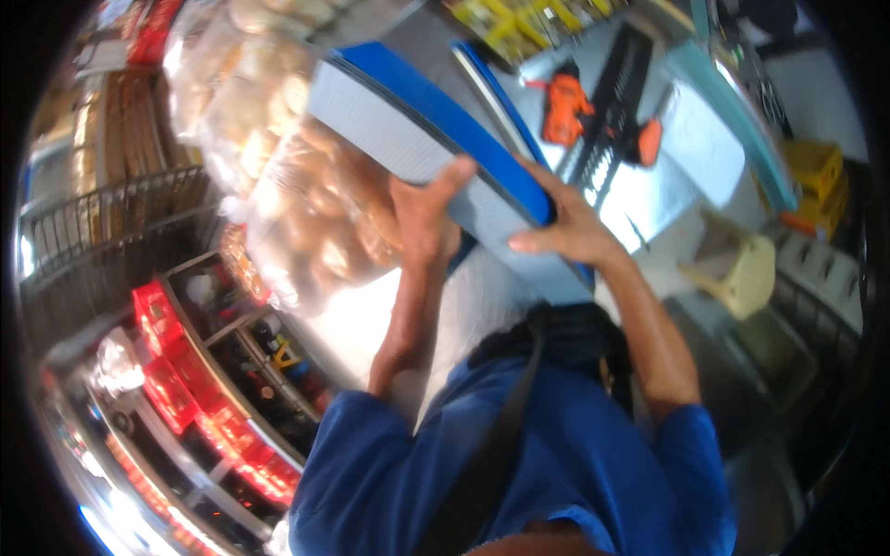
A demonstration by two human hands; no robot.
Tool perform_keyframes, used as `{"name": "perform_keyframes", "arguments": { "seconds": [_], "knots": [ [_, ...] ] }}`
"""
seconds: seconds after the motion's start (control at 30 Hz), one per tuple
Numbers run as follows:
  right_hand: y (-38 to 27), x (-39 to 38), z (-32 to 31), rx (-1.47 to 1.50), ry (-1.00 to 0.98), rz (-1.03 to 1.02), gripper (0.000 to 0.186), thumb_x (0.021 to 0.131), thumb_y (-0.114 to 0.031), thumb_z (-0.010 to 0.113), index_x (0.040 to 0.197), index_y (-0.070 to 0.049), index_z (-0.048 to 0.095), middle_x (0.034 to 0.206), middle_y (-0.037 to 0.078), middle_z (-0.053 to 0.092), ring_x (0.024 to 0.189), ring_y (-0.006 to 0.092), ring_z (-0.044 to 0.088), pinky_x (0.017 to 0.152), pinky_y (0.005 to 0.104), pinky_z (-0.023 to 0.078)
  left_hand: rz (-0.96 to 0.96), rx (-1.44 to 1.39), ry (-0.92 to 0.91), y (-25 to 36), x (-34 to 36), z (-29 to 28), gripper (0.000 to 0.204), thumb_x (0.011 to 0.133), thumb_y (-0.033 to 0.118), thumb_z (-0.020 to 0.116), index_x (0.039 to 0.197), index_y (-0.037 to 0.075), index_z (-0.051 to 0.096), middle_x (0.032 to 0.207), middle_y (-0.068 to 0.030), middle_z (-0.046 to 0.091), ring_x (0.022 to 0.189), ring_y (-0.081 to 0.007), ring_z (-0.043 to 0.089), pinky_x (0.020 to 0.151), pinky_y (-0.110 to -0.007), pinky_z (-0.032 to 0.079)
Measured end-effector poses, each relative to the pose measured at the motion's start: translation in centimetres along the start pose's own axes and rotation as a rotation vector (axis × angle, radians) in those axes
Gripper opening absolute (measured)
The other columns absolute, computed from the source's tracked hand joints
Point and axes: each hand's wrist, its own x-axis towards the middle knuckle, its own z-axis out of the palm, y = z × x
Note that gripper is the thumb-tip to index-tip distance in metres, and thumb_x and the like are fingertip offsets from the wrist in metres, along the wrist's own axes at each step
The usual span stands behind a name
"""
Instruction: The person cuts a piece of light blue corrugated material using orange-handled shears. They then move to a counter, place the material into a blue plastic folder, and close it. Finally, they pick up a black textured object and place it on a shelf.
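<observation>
Both my hands hold a long slab [389, 134] with a ribbed grey side and a blue top, lying at a slant in front of my body. My left hand [426, 218] grips its near grey side, the thumb reaching up to the blue edge. Around its right-hand end is my right hand [577, 227], thumb on the grey side and fingers over the blue face. Some of those fingers are hidden behind the slab. A second narrow blue-edged piece [508, 107] runs just beyond it; whether the two are joined I cannot tell. The picture is blurred.
Clear plastic bags of rounded beige pieces [315, 213] pile up at left. Beyond my right hand lie an orange tool [564, 104] and a black slotted rail [619, 93]. A cream stool [746, 278] stands at right. Red bins [171, 371] line the lower left.
</observation>
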Motion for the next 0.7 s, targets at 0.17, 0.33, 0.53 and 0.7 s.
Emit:
{"name": "perform_keyframes", "arguments": {
  "seconds": [0.17,0.33,0.53,0.7],
  "knots": [
    [-1.3,0.2,-0.7,0.057,-0.063,0.033,0.109,0.057,-0.028,0.090,0.148,-0.001,0.036,0.144,0.019,0.045,0.134,0.0287,0.044,0.113,0.0384,0.033,-0.025,-0.035,-0.036,-0.7,0.5,-0.2,0.058,0.070,0.008,0.085,0.118,-0.004,0.055,0.105,-0.0120,0.065,0.095,-0.0225,0.064,0.084,-0.035,0.054],
    [-1.0,0.5,-0.6,-0.065,-0.100,0.030,0.116,0.059,-0.035,0.092,0.150,0.000,0.029,0.146,0.021,0.042,0.136,0.0309,0.041,0.114,0.0409,0.032,-0.022,-0.058,-0.003,-0.5,0.5,-0.8,0.056,0.071,0.008,0.085,0.118,-0.002,0.055,0.104,-0.0114,0.066,0.093,-0.0205,0.066,0.082,-0.034,0.056],
    [0.0,0.7,-0.3,-0.011,-0.093,-0.006,0.111,0.063,-0.026,0.090,0.150,0.002,0.027,0.145,0.020,0.043,0.136,0.0296,0.040,0.113,0.0408,0.033,0.032,-0.036,0.021,-0.5,0.7,-0.3,0.072,0.070,0.006,0.086,0.127,-0.001,0.043,0.108,-0.0122,0.063,0.096,-0.0211,0.065,0.084,-0.036,0.056],
    [-0.3,0.8,-0.1,0.041,-0.112,0.000,0.108,0.065,-0.023,0.089,0.150,0.001,0.028,0.146,0.019,0.043,0.137,0.0286,0.040,0.114,0.0400,0.031,0.032,-0.018,0.042,-0.7,0.7,-0.4,0.076,0.069,0.007,0.087,0.128,-0.001,0.040,0.111,-0.0138,0.061,0.100,-0.0221,0.064,0.087,-0.037,0.055]
  ]
}}
